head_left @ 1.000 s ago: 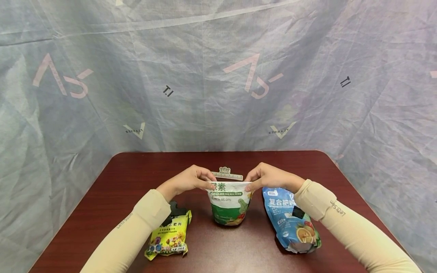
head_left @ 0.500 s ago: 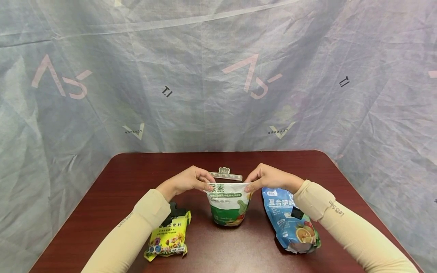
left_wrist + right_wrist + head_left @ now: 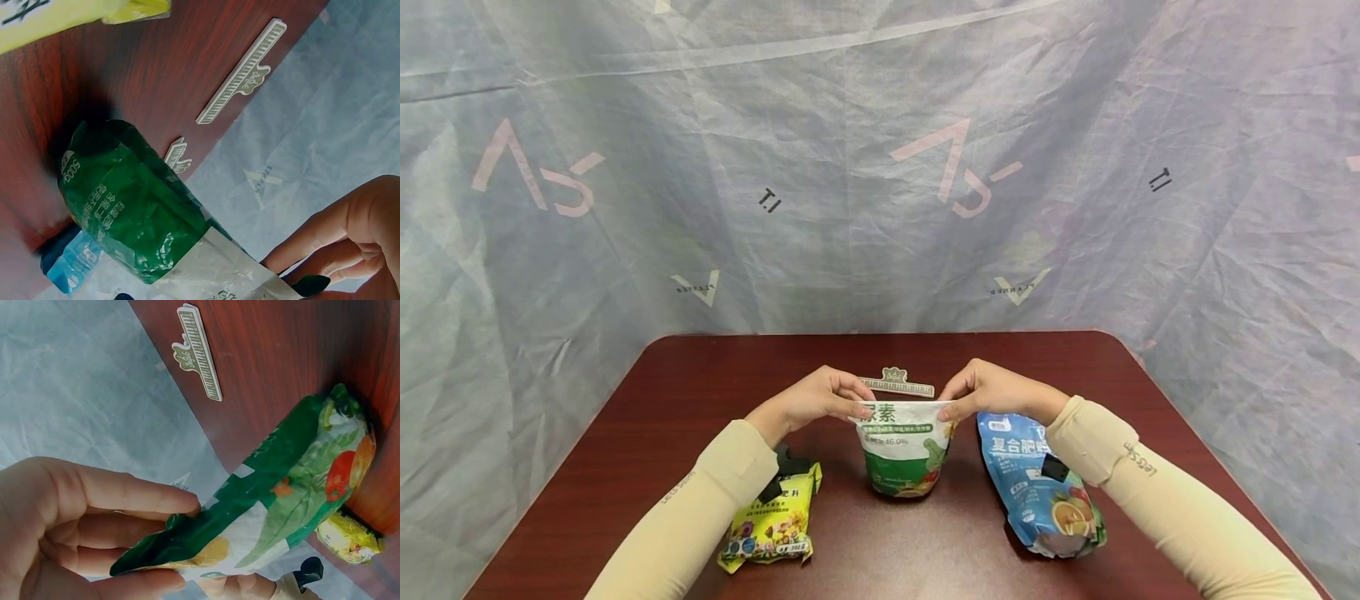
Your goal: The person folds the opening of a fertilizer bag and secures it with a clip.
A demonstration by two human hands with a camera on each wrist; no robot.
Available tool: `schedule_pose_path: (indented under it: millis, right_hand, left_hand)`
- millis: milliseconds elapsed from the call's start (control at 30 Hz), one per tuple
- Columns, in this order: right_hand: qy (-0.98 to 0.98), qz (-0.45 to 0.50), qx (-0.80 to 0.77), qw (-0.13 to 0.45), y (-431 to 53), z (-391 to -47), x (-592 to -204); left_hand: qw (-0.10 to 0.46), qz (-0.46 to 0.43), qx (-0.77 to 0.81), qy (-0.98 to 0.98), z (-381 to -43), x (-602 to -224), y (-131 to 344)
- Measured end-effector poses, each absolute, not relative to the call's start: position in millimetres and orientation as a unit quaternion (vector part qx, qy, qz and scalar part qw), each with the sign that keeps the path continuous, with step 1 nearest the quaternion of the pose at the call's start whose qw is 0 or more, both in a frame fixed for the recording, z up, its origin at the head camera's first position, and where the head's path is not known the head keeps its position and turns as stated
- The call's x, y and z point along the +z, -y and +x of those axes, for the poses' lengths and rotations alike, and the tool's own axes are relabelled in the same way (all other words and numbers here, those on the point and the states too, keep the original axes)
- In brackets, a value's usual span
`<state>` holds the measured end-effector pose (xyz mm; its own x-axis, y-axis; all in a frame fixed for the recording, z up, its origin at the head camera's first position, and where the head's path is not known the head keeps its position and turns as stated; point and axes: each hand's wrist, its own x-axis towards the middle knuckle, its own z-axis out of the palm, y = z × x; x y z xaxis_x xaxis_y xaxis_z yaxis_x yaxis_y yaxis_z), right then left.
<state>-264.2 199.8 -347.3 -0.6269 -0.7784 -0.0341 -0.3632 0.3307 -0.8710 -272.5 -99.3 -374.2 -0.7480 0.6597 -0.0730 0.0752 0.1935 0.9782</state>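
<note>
A green and white fertilizer bag (image 3: 901,450) stands upright on the table, between both hands. My left hand (image 3: 822,395) pinches its upper left corner, thumb on the front. At the upper right corner my right hand (image 3: 996,390) pinches it likewise. The left wrist view shows the bag's green side (image 3: 131,206) and left fingers (image 3: 350,219) at its white top edge. In the right wrist view, right fingers (image 3: 137,492) lie behind the bag's top and the thumb in front. The bag's inside is hidden.
Behind the bag lies a flat clip (image 3: 895,381) with a ruler-like strip; the left wrist view shows another clip (image 3: 177,155), partly covered. A yellow fertilizer bag (image 3: 775,521) lies left, a blue fertilizer bag (image 3: 1033,492) right, both partly under the forearms. Grey cloth (image 3: 880,167) hangs behind the table (image 3: 700,367).
</note>
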Motion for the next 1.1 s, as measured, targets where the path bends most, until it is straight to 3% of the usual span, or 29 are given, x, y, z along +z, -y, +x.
schedule_pose_path:
  millis: [600,1100]
  right_hand:
    - [-0.78,-0.379,-0.443,0.226,-198,-262,-343]
    - [-0.758,-0.379,-0.441,0.296,-195,-269,-331]
  left_hand:
    - [0.25,0.238,0.586,-0.733,-270,-373,100]
    - [0.246,0.245,0.593,-0.726,-271,-375,99]
